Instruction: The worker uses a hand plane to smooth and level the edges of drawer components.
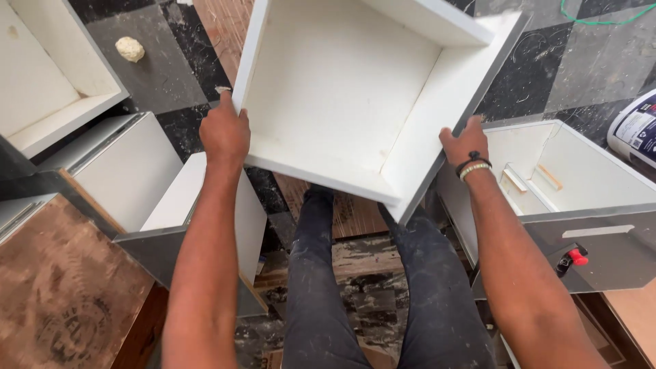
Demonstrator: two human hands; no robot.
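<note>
Plainly, with the left hand [223, 133] and right hand [465, 145] each clamped on one edge, the tilted white drawer box [342, 89] could slip and strike the drawers [581, 171] below.

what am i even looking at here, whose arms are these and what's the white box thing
There is no machine here. The one picture comes from a camera worn on a person's head, looking down, so the arms and the dark trousers are that person's own. Both bare hands hold a white drawer box above the patterned floor: the left hand grips its left wall, the right hand, with wristbands, grips its grey-edged right side. More white drawers lie around, one at the left and one at the right. A brown board lies at lower left.
</note>
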